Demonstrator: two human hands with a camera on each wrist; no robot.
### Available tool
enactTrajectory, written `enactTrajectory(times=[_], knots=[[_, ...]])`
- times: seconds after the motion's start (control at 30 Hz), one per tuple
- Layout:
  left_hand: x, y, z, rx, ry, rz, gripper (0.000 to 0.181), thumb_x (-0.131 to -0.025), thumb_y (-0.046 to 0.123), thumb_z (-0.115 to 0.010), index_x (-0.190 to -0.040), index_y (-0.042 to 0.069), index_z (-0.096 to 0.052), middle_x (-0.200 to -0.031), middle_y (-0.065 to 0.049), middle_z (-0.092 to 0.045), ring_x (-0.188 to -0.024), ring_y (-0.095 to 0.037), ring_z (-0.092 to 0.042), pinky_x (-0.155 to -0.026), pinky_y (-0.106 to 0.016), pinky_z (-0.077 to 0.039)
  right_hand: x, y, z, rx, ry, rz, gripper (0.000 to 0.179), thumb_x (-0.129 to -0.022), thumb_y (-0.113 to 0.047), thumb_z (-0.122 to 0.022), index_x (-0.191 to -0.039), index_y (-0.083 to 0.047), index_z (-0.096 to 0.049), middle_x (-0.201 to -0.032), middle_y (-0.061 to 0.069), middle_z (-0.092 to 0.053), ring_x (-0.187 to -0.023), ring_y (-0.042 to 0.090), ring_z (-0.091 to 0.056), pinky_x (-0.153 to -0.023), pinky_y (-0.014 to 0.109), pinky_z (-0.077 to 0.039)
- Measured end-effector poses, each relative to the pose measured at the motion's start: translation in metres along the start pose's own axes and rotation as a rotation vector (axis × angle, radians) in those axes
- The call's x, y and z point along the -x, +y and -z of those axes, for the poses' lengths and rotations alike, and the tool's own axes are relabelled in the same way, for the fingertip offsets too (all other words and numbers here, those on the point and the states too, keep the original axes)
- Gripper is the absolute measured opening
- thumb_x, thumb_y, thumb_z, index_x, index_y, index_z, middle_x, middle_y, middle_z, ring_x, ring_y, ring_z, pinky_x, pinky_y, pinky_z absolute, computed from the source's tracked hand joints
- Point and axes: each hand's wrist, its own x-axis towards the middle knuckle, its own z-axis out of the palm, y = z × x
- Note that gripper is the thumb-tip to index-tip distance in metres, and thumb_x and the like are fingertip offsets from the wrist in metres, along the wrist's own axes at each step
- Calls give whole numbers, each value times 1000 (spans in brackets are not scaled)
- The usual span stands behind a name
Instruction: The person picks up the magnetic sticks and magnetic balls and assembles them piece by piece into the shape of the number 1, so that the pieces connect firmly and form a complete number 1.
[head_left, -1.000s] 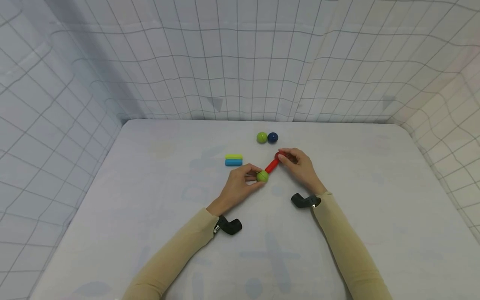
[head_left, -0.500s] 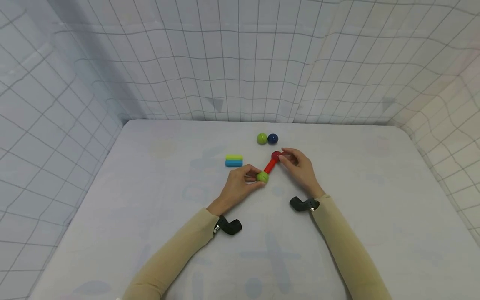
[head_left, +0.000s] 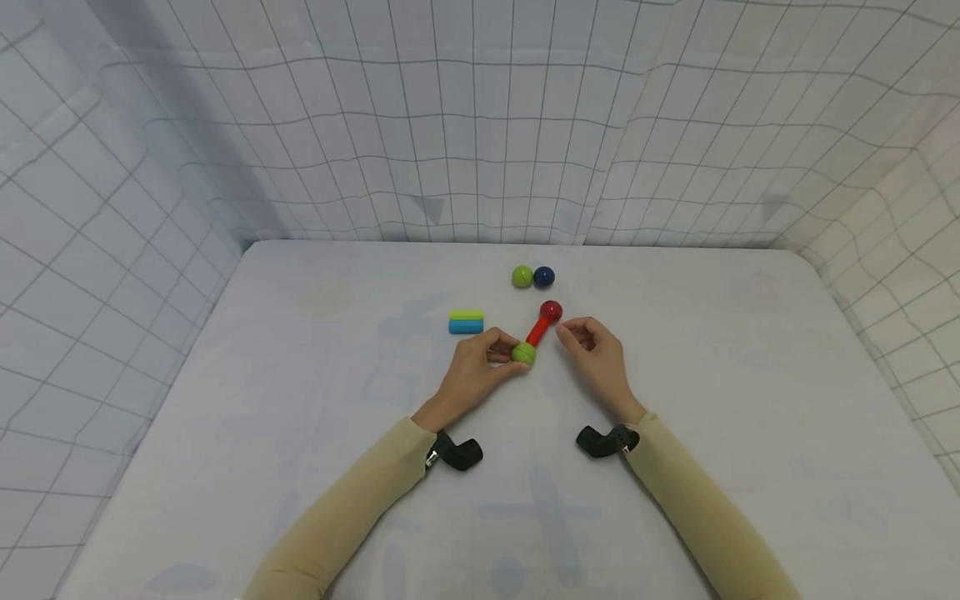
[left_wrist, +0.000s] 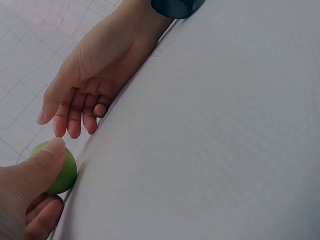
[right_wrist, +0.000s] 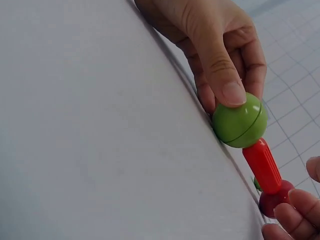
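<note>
A green ball (head_left: 524, 353) and a red ball (head_left: 551, 311) sit at the two ends of a red ridged rod (right_wrist: 262, 165), forming one dumbbell-like piece on the table. My left hand (head_left: 474, 372) pinches the green ball between thumb and fingers, the thumb lying on top in the right wrist view. Just right of the rod, my right hand (head_left: 597, 360) is apart from the piece in the head view. Its fingers are loosely bent and hold nothing. In the left wrist view, the thumb hides part of the green ball (left_wrist: 65, 175).
Behind the piece, a second green ball (head_left: 522, 277) and a dark blue ball (head_left: 543, 277) lie side by side. Left of them are a yellow rod (head_left: 467, 315) and a blue rod (head_left: 466, 327), touching. A gridded white curtain (head_left: 480, 150) stands behind the white table (head_left: 300, 350).
My right hand has let go of the red ball and drawn back toward me. The rod's red end has swung slightly leftward; my left hand keeps its pinch on the green ball.
</note>
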Motion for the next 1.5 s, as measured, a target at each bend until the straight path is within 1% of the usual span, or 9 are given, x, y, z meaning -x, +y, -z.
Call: enactTrajectory(times=[0.2, 0.4, 0.5, 0.67, 0.87, 1.03, 1.1, 1.3, 1.5], knots=[[1, 1, 1, -42, 18, 17, 32, -76, 19, -80, -101, 6, -65, -97, -4, -68, -81, -11, -66, -73, -19, -51, 8, -8, -2, 84, -127, -19, 24, -90, -35, -66, -91, -11, -70, -80, 2, -59, -76, 19, -48, -67, 30, -37], [2, 0, 1, -57, 25, 14, 31, -76, 21, -81, -99, 7, -65, -96, -2, -68, -82, -10, -65, -73, -20, -51, 8, -10, -7, 186, -173, 16, 22, -85, -37, -71, -87, -15, -73, -77, -3, -61, -79, 17, -46, -70, 33, -35], [2, -1, 1, -58, 25, 5, 31, -76, 20, -81, -99, 8, -65, -96, -1, -68, -83, -11, -65, -73, -20, -51, 7, -11, -9, 225, -172, 62, 21, -82, -37, -74, -84, -15, -73, -73, -6, -62, -76, 17, -45, -68, 33, -34], [2, 0, 1, -68, 23, -7, 32, -76, 21, -81, -100, 8, -65, -97, -1, -68, -85, -11, -65, -74, -20, -51, 7, -13, -11, 250, -161, 131, 16, -80, -29, -77, -79, -13, -74, -70, -6, -61, -71, 17, -43, -63, 32, -32], [2, -1, 0, -75, 17, -27, 33, -77, 22, -81, -102, 8, -65, -96, -2, -68, -84, -10, -65, -74, -20, -51, 8, -11, -10, 253, -166, 166, 16, -80, -28, -78, -79, -12, -74, -71, -7, -62, -70, 17, -43, -62, 32, -31], [0, -4, -1, -82, 5, -73, 31, -79, 17, -79, -106, 8, -66, -97, -2, -68, -86, -8, -64, -75, -19, -50, 8, -10, -9, 249, -169, 156, 17, -82, -29, -76, -80, -13, -73, -70, -7, -60, -69, 18, -42, -61, 33, -30], [0, -5, -2, -84, 0, -86, 30, -80, 16, -78, -107, 7, -66, -98, -2, -68, -87, -8, -64, -76, -19, -50, 8, -11, -8, 231, -161, 140, 15, -82, -27, -76, -82, -13, -72, -73, -6, -62, -72, 17, -44, -64, 32, -33], [0, -4, -1, -100, 1, -93, 30, -81, 15, -77, -107, 7, -66, -99, -2, -68, -87, -8, -64, -75, -19, -50, 10, -13, -9, 150, -146, 90, 16, -83, -24, -75, -84, -10, -67, -79, -1, -64, -82, 17, -52, -72, 31, -41], [0, 0, -1, -136, -8, -97, 30, -79, 15, -79, -106, 6, -66, -97, -3, -68, -85, -11, -65, -75, -18, -50, 9, -14, -10, 172, -143, 70, 23, -82, -33, -76, -83, -11, -69, -75, -1, -63, -78, 17, -51, -70, 32, -39]])
